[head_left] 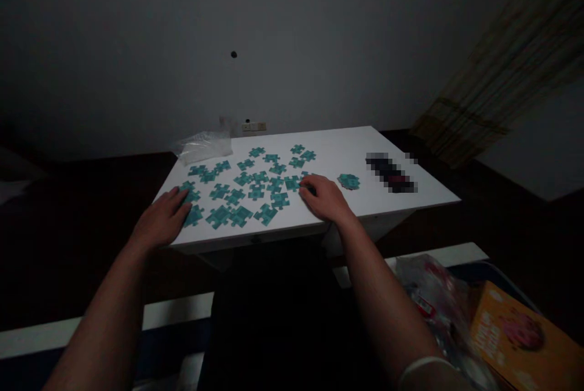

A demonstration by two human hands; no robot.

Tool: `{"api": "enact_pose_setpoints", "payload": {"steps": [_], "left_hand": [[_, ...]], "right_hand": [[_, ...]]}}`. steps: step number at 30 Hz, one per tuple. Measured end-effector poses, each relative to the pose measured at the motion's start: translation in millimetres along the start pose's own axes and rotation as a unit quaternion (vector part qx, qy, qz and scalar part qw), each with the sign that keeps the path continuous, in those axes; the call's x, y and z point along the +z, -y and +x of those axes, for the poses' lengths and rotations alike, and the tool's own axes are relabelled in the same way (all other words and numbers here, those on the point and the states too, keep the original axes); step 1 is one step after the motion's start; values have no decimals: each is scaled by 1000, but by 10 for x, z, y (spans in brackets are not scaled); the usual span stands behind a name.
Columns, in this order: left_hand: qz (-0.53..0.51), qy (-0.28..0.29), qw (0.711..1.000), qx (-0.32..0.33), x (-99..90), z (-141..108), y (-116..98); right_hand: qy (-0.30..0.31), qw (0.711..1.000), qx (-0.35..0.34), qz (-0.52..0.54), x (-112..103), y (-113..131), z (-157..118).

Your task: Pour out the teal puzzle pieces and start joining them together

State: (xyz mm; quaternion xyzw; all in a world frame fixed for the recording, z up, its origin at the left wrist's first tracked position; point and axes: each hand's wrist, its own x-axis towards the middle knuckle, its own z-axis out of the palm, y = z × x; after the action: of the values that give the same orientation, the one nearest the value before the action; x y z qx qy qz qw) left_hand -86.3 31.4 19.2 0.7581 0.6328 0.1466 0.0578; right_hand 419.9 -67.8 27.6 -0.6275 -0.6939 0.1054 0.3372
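Note:
Several teal jigsaw puzzle pieces (250, 187) lie scattered flat over the left and middle of a white table (328, 148). My left hand (162, 217) rests palm down at the table's near left, its spread fingers beside and partly over a piece (195, 215). My right hand (325, 199) lies right of the middle, its curled fingertips at a puzzle piece (307, 187). Whether that piece is gripped is hidden. Just right of this hand sits a small stack of teal pieces (348, 181).
A clear plastic bag (203, 146) lies on the table's far left corner. A pixelated dark object (391, 173) lies on the right side. Below right are an orange printed box (520, 336) and a crumpled plastic bag (433, 300). A wall (292, 26) stands behind.

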Motion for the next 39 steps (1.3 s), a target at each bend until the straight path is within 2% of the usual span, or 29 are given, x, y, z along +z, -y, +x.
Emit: {"api": "enact_pose_setpoints", "payload": {"steps": [6, 8, 10, 14, 16, 18, 20, 23, 27, 33, 39], "left_hand": [[7, -12, 1000, 9, -119, -8, -5], [8, -20, 1000, 16, -104, -58, -111], [17, -26, 999, 41, -22, -151, -360], [22, 15, 991, 128, 267, -379, -1153], [5, 26, 988, 152, 413, -439, -1517], [-10, 34, 988, 150, 531, -436, -1772], [-17, 40, 989, 141, 616, -379, -1926], [-9, 47, 990, 131, 685, -248, -2060], [21, 51, 991, 123, 682, -138, -2214], [70, 56, 988, 127, 597, -200, -2337], [77, 33, 989, 122, 598, -245, -2361]], "right_hand": [[-4, 999, -19, -29, 59, -23, -17], [5, 998, -18, -53, 86, -19, -21], [32, 997, -4, -71, 105, -4, -13], [94, 992, 27, -82, 116, 31, 31], [111, 990, 29, -80, 116, 36, 52], [121, 989, 24, -77, 119, 29, 69], [127, 989, 21, -74, 121, 17, 85], [136, 988, 19, -76, 111, 17, 116], [146, 985, 20, -89, 40, 87, 148], [161, 980, 22, -117, -81, 221, 127], [147, 982, 21, -114, -91, 225, 118]]}}
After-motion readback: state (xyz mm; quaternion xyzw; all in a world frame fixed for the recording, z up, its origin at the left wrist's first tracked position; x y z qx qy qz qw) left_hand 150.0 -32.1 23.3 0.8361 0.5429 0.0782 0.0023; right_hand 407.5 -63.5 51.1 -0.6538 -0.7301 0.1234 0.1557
